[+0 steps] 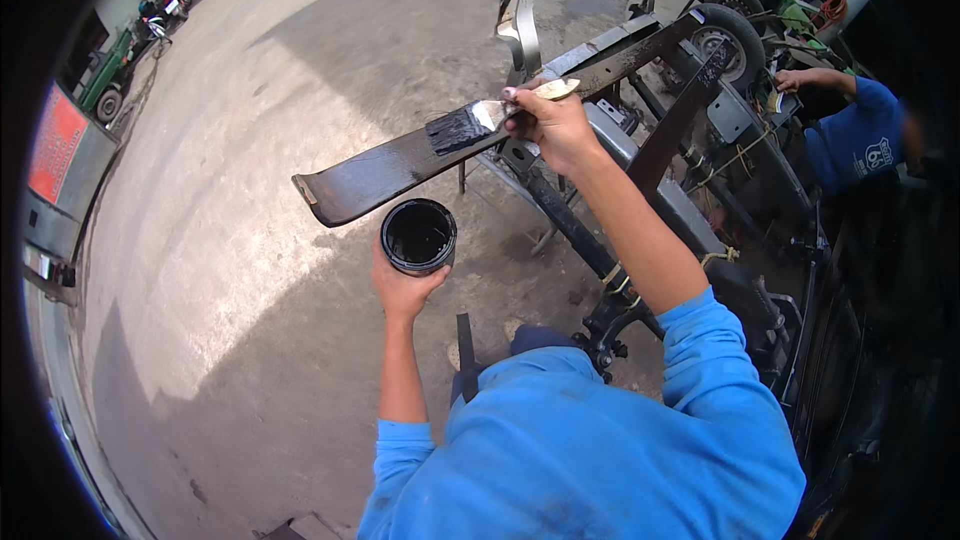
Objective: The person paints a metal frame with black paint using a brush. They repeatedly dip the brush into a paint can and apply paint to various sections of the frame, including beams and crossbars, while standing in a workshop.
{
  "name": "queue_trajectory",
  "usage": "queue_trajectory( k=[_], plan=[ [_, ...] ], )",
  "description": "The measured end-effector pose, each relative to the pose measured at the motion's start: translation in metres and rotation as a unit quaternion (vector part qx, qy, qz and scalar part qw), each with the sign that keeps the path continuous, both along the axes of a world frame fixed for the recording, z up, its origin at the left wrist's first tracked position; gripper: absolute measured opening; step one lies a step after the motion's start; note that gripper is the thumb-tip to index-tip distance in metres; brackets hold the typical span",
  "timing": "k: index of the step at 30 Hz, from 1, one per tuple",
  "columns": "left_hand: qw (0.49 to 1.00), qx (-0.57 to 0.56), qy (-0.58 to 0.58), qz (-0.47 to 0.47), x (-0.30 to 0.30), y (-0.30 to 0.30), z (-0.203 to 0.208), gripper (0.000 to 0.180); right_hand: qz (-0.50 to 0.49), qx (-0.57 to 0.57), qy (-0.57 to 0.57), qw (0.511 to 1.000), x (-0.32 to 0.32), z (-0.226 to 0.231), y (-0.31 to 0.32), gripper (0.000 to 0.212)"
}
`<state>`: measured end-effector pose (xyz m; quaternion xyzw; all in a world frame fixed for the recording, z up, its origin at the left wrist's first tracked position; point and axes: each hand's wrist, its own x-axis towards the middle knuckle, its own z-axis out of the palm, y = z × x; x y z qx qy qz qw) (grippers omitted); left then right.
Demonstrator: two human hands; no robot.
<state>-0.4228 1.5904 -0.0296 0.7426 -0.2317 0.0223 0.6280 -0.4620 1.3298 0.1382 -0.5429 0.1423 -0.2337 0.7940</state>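
Note:
In my right hand (552, 126) is a paintbrush (462, 128), its pale handle tip poking out past my fingers. The brush's black bristles lie against the top of a long flat metal bar (375, 170), which looks dark and glossy along part of its length. My left hand (405, 285) is wrapped round an open can of black paint (419, 236), held upright below the bar's left part. The paint inside shines, and dark smears coat the can's inner wall. My left fingers are partly hidden behind the can.
A metal frame (640, 155) with beams and a wheel (728, 45) stands on the right. A bent metal bracket (518, 25) rises behind the bar. At far right another person in a blue shirt (855, 140) reaches toward the frame. Concrete floor (230, 240) spreads left.

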Motion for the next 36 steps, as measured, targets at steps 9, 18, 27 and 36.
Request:
queue_trajectory(
  k=[9,18,27,36],
  plan=[
    [0.998,-0.009,0.040,0.039,-0.035,0.049,-0.003,0.100,-0.015,-0.608,0.239,0.757,0.045,0.028,-0.074,0.018],
    [0.995,0.063,0.030,0.071,-0.035,0.047,0.007,0.093,0.078,-0.398,0.003,0.914,0.084,0.003,0.065,0.019],
    [0.994,0.057,0.054,0.069,-0.042,0.035,0.006,0.097,-0.046,-0.528,0.217,0.820,0.044,0.043,-0.030,0.020],
    [0.992,0.102,0.020,0.072,-0.037,0.023,0.018,0.096,0.095,-0.291,-0.057,0.950,0.082,0.032,0.086,0.018]
  ],
)
